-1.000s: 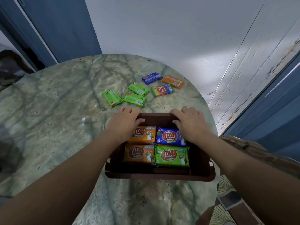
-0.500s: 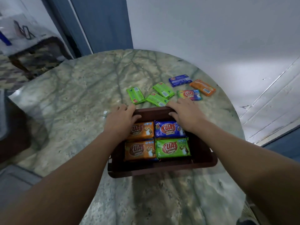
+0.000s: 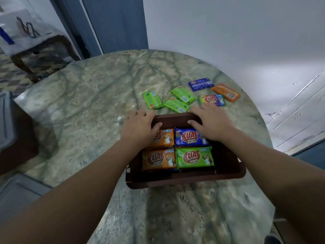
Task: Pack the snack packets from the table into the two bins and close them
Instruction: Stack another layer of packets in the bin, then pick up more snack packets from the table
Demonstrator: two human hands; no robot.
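A brown bin (image 3: 226, 170) stands on the marble table in front of me. Inside lie two orange packets (image 3: 159, 159), a blue packet (image 3: 190, 137) and a green packet (image 3: 194, 157). My left hand (image 3: 139, 126) grips the bin's far left corner, thumb inside the rim. My right hand (image 3: 211, 123) grips the far right corner the same way. Beyond the bin lie loose packets: three green ones (image 3: 152, 100), a multicoloured one (image 3: 212, 100), a blue one (image 3: 201, 84) and an orange one (image 3: 226, 92).
The round marble table (image 3: 88, 103) ends close to a white wall at the right. A dark bench (image 3: 40, 55) stands on the patterned floor at the far left. A grey-and-dark object (image 3: 10, 131) sits beside the table's left edge.
The view has swung left and the bin sits slightly turned. Both hands keep their hold on the bin's far corners.
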